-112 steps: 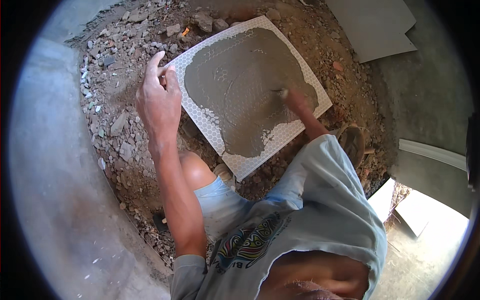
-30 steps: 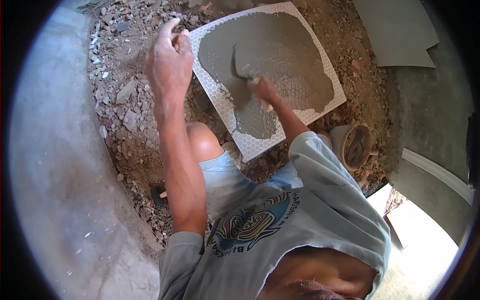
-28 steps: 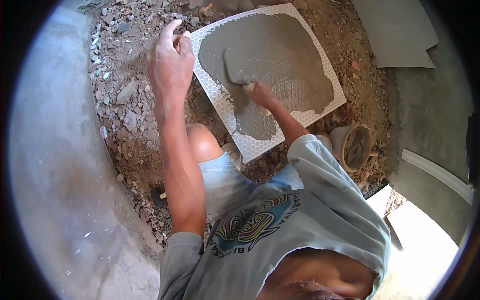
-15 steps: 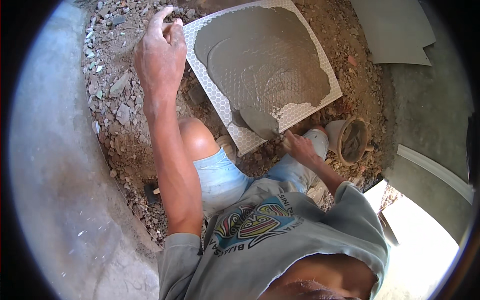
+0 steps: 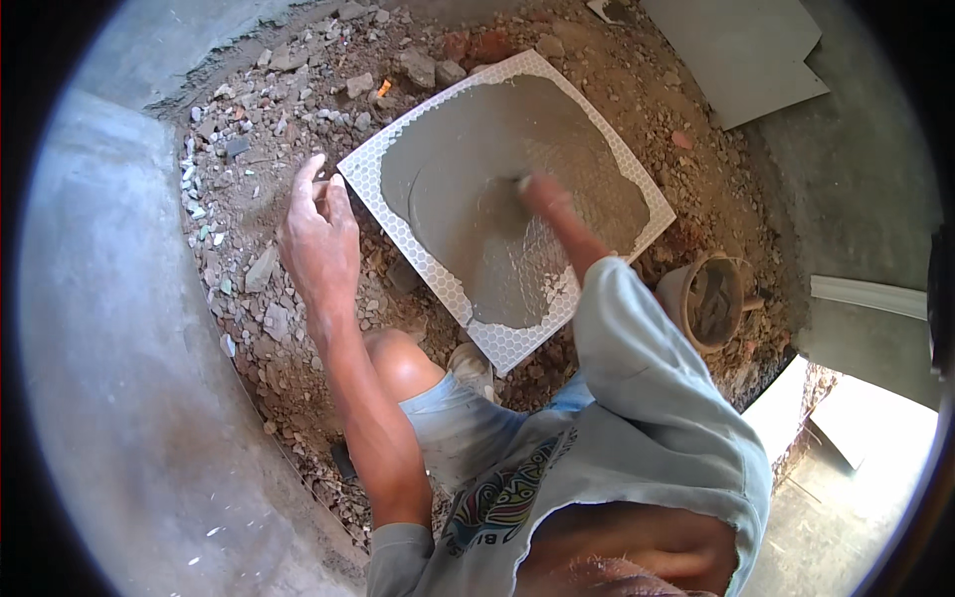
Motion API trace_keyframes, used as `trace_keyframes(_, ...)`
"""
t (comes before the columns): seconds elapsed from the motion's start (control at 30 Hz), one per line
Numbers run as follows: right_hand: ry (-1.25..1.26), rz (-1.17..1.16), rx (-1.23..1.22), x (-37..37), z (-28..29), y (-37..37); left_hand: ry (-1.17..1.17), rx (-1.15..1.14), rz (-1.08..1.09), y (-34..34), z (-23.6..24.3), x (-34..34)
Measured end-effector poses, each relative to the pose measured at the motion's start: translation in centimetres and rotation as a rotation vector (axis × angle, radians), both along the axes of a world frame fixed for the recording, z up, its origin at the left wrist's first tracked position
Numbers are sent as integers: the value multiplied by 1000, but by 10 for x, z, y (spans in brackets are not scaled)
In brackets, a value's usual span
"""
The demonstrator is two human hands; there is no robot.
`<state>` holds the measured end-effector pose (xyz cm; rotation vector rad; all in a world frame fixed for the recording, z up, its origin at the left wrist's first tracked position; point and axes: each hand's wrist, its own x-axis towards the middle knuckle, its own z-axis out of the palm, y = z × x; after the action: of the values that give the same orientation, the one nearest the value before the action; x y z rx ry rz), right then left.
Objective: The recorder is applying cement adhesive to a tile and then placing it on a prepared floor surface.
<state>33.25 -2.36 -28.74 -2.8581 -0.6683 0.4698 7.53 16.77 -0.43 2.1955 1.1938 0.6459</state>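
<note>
A square pale tile (image 5: 494, 343), its surface marked with a honeycomb pattern, lies turned cornerwise in front of me. Wet grey mortar (image 5: 453, 129) covers most of it, leaving the honeycomb rim bare. My right hand (image 5: 547, 197), blurred, grips a trowel (image 5: 502, 202) over the middle of the mortar; the blade is smeared by motion. Beside the tile's left corner is my left hand (image 5: 320, 224), fingers curved and apart, with nothing in it. Whether its fingertips touch that corner I cannot tell.
A bucket (image 5: 712, 300) with mortar inside stands right of the tile. Rubble and soil (image 5: 274, 269) surround the tile. A smooth concrete surface (image 5: 119, 328) runs along the left. Grey sheet pieces (image 5: 741, 50) lie at the far right, with a pale strip (image 5: 865, 295) nearer me.
My right hand and the trowel have moved from the tile's near edge out over its middle. The mortar load at the near edge is gone from there. The view has shifted.
</note>
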Motion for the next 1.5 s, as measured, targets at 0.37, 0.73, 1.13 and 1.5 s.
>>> trace_keyframes(0.37,685,-708,501,-46,88,-179,12,-90,-23,21,-6,14)
trace_keyframes(0.73,659,-724,727,41,-24,73,119,1,28,23,-4,-13)
trace_keyframes(1.13,179,260,330,140,-25,101,78,-62,98,19,-11,-43)
trace_keyframes(1.5,31,636,294,-50,-55,141,110,-55,29,46,-27,5)
